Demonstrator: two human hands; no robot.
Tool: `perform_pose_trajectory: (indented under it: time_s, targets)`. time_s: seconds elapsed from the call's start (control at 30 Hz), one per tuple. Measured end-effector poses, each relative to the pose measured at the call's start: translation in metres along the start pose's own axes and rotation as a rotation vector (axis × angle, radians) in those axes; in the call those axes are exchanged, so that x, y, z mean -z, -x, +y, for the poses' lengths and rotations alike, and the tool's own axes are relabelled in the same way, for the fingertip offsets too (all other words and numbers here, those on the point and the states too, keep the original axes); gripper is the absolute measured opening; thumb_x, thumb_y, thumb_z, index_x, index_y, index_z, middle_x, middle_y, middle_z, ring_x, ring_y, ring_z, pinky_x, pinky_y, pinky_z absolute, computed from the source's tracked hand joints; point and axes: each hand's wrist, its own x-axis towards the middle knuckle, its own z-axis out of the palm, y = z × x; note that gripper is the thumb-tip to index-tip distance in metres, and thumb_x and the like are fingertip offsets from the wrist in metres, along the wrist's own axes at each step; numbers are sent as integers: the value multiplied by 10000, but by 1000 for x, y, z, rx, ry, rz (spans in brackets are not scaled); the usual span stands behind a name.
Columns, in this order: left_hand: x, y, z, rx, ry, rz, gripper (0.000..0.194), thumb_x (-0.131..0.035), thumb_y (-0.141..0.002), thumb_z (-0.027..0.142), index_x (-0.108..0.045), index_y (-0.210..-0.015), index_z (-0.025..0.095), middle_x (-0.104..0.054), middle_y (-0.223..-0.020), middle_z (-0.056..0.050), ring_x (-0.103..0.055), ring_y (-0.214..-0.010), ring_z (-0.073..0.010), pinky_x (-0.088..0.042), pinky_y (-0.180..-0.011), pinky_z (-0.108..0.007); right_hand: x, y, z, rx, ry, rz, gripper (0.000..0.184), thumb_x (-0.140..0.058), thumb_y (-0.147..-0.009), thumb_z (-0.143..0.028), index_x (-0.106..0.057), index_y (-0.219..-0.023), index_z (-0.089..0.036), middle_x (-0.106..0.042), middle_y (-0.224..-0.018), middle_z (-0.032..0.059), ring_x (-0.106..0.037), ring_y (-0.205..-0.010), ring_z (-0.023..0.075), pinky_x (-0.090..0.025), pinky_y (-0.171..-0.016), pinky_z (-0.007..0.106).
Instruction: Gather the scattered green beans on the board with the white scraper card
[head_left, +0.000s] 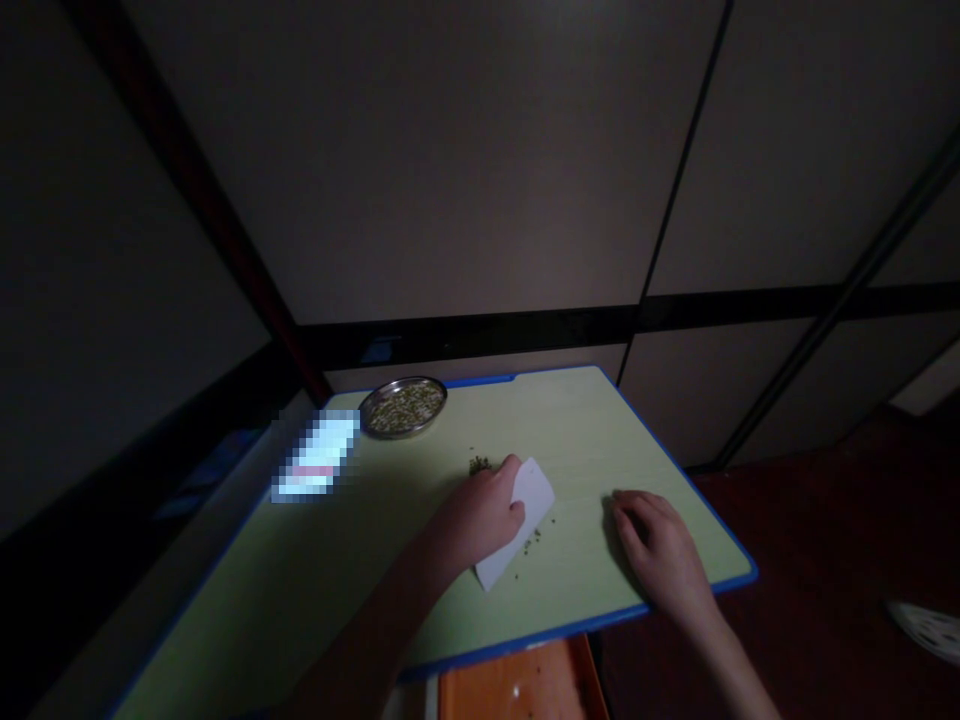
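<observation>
My left hand [487,510] is closed on a flat white card [534,492], which it holds tilted against the tabletop. Just beyond my knuckles lies a small heap of dark green beans or seeds [478,464], partly hidden by the hand. Several loose grains [532,540] are scattered on the near right side of the card. My right hand [660,545] rests near the table's right edge, loosely curved with a gap between thumb and forefinger and nothing visible in it.
The pale green table [577,420] has a blue rim. On its far left stands a round metal tray [403,408] of green grains, beside a pixelated bright screen [319,455]. An orange bin [517,685] sits below the near edge. Cabinet panels [465,180] rise behind.
</observation>
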Motion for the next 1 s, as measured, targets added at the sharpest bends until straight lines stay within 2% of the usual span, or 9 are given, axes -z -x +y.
perform_pose_trajectory:
  time_s: [0.2,0.5,1.0]
  targets:
    - [2,-1,-2,51,-16,-24,250,-473,-813,247,-479,-1063,230,-664,-932,-68,-631,-839,-199,-407,-663,-271,-2,0,3,-3,4,1,196,-468,-890,-303,-636,-937,-213,-676,-1007,81,-594,-966,236,-446,-879,389]
    - [0,0,4,-4,29,11,217,-469,-802,244,-469,-1019,231,-667,-924,-57,-629,-836,-190,-383,-641,-262,-2,1,3,-4,-5,-5,195,-475,-885,-301,-643,-926,-210,-679,-994,78,-591,-960,233,-441,-875,381]
    - [-2,-3,3,15,-20,3,230,-474,-797,239,-479,-1025,218,-675,-933,-79,-639,-824,-204,-388,-633,-274,0,0,-1,-22,-26,2,182,-483,-886,-291,-636,-931,-204,-670,-995,81,-578,-962,235,-436,-881,387]
